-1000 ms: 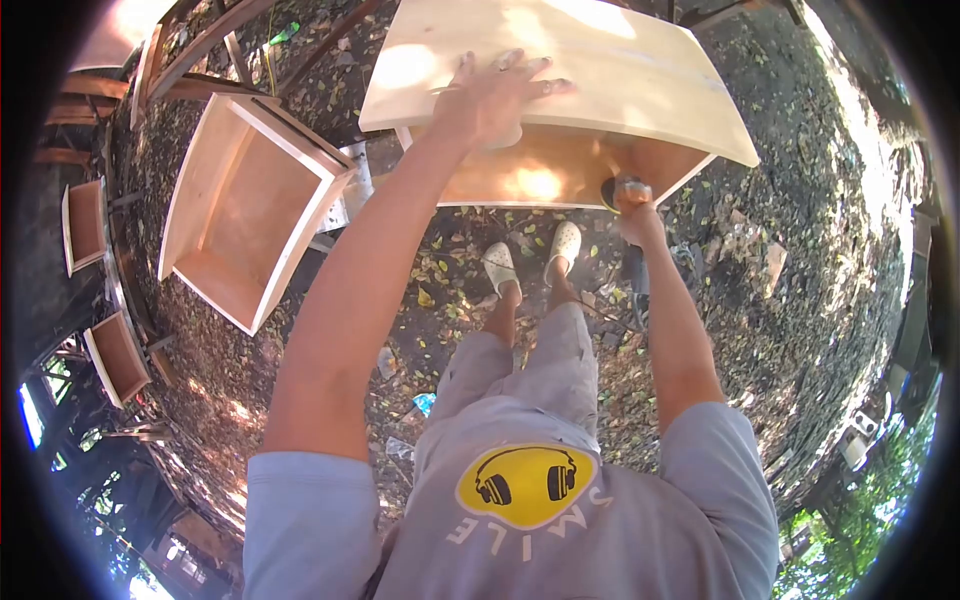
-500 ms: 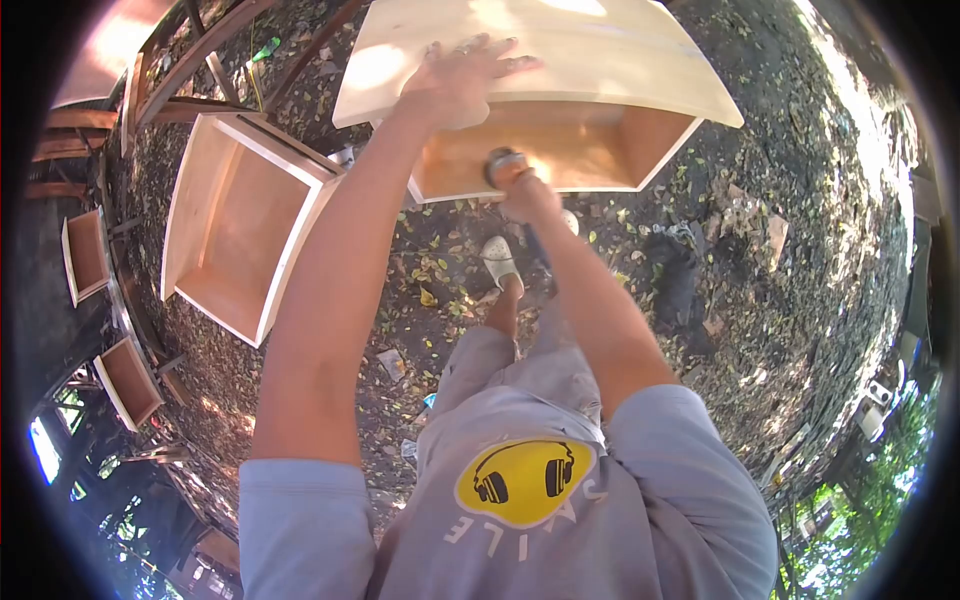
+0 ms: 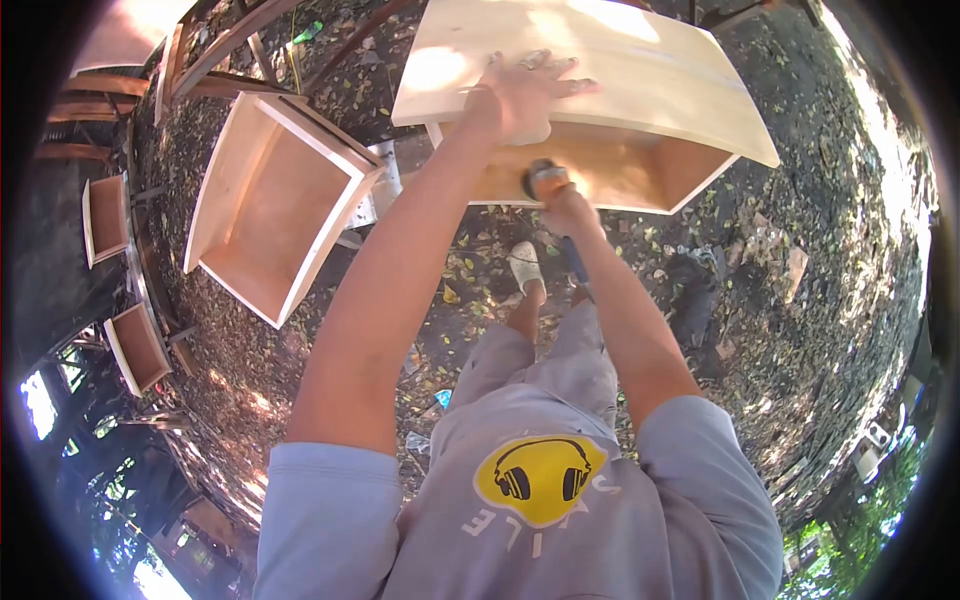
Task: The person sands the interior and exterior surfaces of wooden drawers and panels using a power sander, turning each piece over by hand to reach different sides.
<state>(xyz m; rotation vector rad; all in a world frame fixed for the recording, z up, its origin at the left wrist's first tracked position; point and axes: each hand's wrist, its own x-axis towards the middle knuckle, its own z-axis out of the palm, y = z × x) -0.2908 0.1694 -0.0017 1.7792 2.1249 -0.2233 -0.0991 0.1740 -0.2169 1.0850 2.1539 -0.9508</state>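
My left hand (image 3: 520, 98) lies with fingers spread on the pale wooden front panel (image 3: 660, 70) of a drawer. Below that panel the open drawer box (image 3: 695, 165) faces me, its inside a warmer brown. My right hand (image 3: 572, 215) is closed around an angle grinder (image 3: 549, 180) with an orange head and a dark round disc. The disc is at the near edge of the drawer box, overlapping its opening in this view. Part of the grinder's blue body shows below my right wrist.
Another wooden drawer (image 3: 270, 205) stands on its end at the left, beside a whitish block (image 3: 385, 185). Two smaller drawers (image 3: 138, 348) sit farther left near dark wooden framing. Leaf litter covers the ground, and my shoe (image 3: 525, 265) is just below the drawer box.
The view has shifted, so the drawers and both arms appear farther right. My left hand stays on the panel, and the grinder remains in my right hand near the drawer's edge.
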